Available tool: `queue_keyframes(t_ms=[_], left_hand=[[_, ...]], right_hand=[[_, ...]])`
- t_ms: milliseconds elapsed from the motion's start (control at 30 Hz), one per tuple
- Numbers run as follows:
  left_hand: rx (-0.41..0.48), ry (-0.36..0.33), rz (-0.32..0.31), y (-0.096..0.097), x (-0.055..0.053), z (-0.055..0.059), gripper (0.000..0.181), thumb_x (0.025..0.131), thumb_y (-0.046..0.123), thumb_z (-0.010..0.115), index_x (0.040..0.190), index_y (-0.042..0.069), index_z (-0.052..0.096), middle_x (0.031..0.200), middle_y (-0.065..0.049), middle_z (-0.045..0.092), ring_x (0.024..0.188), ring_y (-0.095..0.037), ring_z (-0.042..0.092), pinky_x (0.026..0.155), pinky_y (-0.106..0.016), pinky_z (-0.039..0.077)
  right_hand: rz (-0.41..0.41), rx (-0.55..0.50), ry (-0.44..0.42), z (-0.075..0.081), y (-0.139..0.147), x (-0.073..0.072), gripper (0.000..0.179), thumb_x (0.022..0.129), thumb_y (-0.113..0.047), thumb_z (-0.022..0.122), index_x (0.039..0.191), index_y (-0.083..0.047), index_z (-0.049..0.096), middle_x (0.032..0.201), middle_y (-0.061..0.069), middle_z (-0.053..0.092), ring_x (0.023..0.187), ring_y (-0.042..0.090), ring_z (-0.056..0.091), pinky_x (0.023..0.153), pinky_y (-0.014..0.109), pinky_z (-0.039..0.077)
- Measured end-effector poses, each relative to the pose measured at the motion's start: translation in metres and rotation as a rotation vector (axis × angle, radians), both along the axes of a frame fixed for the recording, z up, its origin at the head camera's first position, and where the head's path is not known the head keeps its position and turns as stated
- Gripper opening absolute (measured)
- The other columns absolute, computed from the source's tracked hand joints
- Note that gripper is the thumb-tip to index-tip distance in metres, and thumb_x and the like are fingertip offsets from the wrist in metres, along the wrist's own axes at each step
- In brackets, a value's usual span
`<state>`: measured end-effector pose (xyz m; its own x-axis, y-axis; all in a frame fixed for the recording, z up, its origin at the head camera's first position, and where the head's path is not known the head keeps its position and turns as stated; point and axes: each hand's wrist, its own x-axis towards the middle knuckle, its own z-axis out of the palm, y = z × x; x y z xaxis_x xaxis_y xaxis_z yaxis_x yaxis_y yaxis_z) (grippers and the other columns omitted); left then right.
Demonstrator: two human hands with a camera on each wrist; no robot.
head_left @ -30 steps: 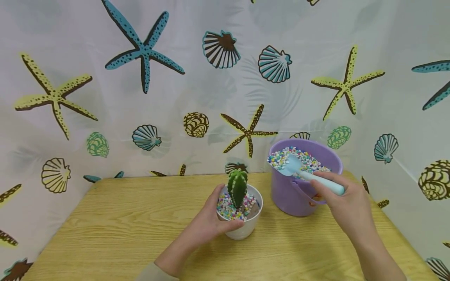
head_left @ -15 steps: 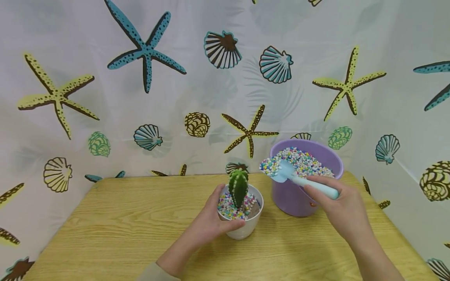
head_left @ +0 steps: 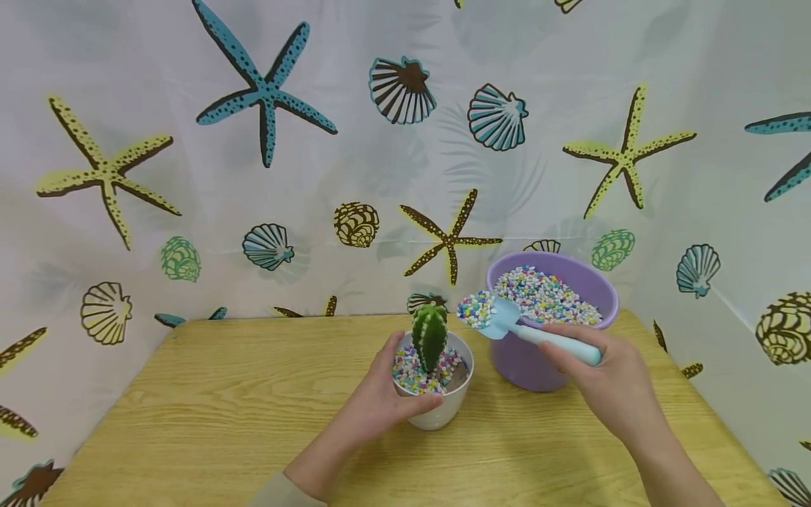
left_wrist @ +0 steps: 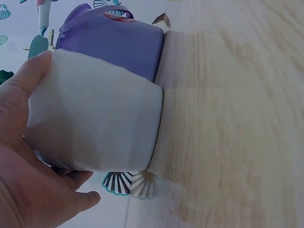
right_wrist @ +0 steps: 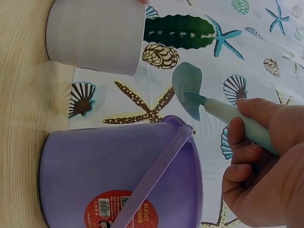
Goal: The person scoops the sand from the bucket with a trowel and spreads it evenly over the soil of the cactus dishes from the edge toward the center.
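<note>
My left hand [head_left: 383,405] grips a white plant pot [left_wrist: 95,114] by its rim, thumb on the near side and fingers round the left. A green ribbed cactus [head_left: 429,339] stands upright in it, among multicoloured pebbles [head_left: 412,372]; a patch at the right shows bare brownish soil. The pot rests on the table. My right hand [head_left: 611,384] holds a pale blue trowel [head_left: 503,318] by the handle. Its blade carries a heap of pebbles, between the pot and the purple bucket [right_wrist: 109,166]. More pebbles fill much of that bucket.
The bucket stands at the right on the wooden table [head_left: 241,394], its handle [right_wrist: 156,175] hanging down the side. A white curtain [head_left: 355,162] printed with starfish and shells rises behind the table and along both sides.
My right hand has lifted the loaded trowel out over the bucket's rim and moved it left towards the pot. The left hand and the pot have stayed in place.
</note>
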<state>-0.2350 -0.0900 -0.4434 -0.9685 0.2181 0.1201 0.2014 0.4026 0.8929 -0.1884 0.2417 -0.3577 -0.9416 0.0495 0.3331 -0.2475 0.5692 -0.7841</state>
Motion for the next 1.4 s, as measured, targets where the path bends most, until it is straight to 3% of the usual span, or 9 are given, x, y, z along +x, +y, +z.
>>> queue_keyframes(t_ms=[167, 467, 900, 1133, 1400], left_hand=[[0.006, 0.011, 0.006, 0.002, -0.001, 0.001, 0.125, 0.082, 0.043, 0.1, 0.175, 0.011, 0.022, 0.169, -0.024, 0.038, 0.152, -0.044, 0.044, 0.124, -0.065, 0.037], [0.03, 0.043, 0.023, 0.004, -0.01, 0.0, 0.12, 0.082, 0.04, 0.1, 0.172, 0.011, 0.027, 0.16, -0.022, 0.045, 0.144, -0.04, 0.052, 0.121, -0.063, 0.042], [0.023, 0.077, 0.035, 0.006, -0.02, -0.002, 0.115, 0.084, 0.043, 0.099, 0.171, 0.014, 0.03, 0.157, -0.021, 0.047, 0.143, -0.04, 0.053, 0.12, -0.064, 0.043], [0.03, 0.086, 0.035, 0.006, -0.022, -0.004, 0.114, 0.084, 0.043, 0.098, 0.171, 0.015, 0.029, 0.158, -0.021, 0.046, 0.144, -0.04, 0.051, 0.121, -0.065, 0.042], [0.025, 0.079, 0.037, 0.007, -0.022, -0.004, 0.114, 0.085, 0.045, 0.098, 0.171, 0.016, 0.029, 0.16, -0.021, 0.045, 0.145, -0.04, 0.05, 0.121, -0.064, 0.041]], right_hand=[[0.003, 0.019, 0.019, 0.0, 0.0, 0.002, 0.035, 0.1, -0.044, 0.084, 0.131, -0.026, 0.084, 0.131, 0.003, 0.077, 0.102, 0.025, 0.059, 0.075, 0.028, 0.053], [0.031, 0.01, 0.027, -0.002, -0.001, -0.001, 0.034, 0.1, -0.043, 0.085, 0.129, -0.024, 0.084, 0.121, 0.008, 0.077, 0.095, 0.026, 0.059, 0.068, 0.03, 0.054], [0.042, 0.039, 0.048, -0.011, -0.011, -0.003, 0.03, 0.099, -0.042, 0.085, 0.125, -0.026, 0.085, 0.12, -0.003, 0.081, 0.095, 0.022, 0.065, 0.071, 0.029, 0.058], [0.05, 0.118, 0.138, -0.023, -0.017, -0.008, 0.026, 0.099, -0.032, 0.087, 0.122, -0.021, 0.086, 0.117, -0.006, 0.082, 0.089, 0.016, 0.068, 0.074, 0.028, 0.057], [0.033, 0.195, 0.189, -0.026, -0.022, -0.007, 0.027, 0.098, -0.029, 0.088, 0.123, -0.021, 0.086, 0.119, -0.002, 0.082, 0.09, 0.015, 0.071, 0.078, 0.036, 0.058]])
